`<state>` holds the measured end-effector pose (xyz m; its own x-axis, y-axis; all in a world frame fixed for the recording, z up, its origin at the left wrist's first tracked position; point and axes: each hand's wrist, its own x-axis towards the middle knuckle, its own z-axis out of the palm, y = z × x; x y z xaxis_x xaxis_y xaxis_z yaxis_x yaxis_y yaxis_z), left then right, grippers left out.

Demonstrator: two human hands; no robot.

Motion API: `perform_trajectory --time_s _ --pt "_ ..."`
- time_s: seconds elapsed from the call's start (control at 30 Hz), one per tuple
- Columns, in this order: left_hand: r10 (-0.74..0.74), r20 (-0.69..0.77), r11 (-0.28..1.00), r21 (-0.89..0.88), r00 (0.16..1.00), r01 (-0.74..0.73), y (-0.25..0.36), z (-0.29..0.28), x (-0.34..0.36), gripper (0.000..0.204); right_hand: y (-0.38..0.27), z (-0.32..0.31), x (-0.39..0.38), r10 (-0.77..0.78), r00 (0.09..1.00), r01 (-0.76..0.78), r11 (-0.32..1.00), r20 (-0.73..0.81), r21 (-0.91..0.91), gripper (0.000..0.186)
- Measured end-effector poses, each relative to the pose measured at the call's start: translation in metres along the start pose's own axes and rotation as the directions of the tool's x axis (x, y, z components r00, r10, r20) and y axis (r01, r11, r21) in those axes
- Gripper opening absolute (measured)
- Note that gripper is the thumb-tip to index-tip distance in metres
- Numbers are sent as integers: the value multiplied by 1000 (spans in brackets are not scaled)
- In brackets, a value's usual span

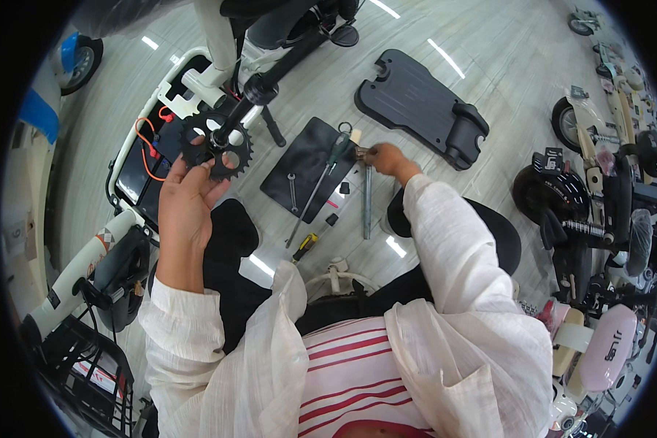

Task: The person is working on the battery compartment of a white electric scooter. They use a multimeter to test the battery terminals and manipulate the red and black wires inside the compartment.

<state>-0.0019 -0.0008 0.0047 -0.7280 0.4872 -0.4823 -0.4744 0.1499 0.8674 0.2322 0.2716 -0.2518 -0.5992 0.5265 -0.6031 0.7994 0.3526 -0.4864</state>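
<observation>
My left hand (pixel 186 191) is closed at the lower edge of a black toothed chainring (pixel 244 155), thumb and fingers around its rim and openings. The chainring sits on the vehicle's frame, with a black crank arm (pixel 233 120) running up from it. My right hand (pixel 389 160) is closed low over the floor, its fingertips on a metal tool (pixel 361 152) by the top of a long grey bar (pixel 367 208). Whether these are one piece I cannot tell. Beside it, a green-handled screwdriver (pixel 338 148) and a small wrench (pixel 293 191) lie on a black mat (pixel 283 162).
A yellow-and-black screwdriver (pixel 306 247) lies on the floor between my knees. Further off to the right is a black plastic cover (pixel 416 102). An open battery bay (pixel 142 160) with orange cables is at the left. Parked scooters (pixel 555 193) line the right side.
</observation>
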Motion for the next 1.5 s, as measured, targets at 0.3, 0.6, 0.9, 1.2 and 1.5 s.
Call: perform_trajectory --time_s 0.3,0.6,0.9,1.2,1.5 --pt "-109 -1 991 84 994 109 -7 0 1 45 27 127 54 22 988 -1 990 -151 139 28" --pt "-187 -57 979 71 981 190 -8 6 6 47 5 176 79 146 922 5 922 -359 388 34" --pt "-194 -79 978 63 978 199 -5 5 5 47 -21 134 86 217 852 -132 970 -476 207 28" --pt "-231 -150 970 36 961 239 -7 8 7 46 -27 59 158 368 842 -389 921 -394 29 39" --pt "-212 -143 974 51 967 221 -12 3 11 44 -34 79 173 213 841 -374 893 -497 -250 28"
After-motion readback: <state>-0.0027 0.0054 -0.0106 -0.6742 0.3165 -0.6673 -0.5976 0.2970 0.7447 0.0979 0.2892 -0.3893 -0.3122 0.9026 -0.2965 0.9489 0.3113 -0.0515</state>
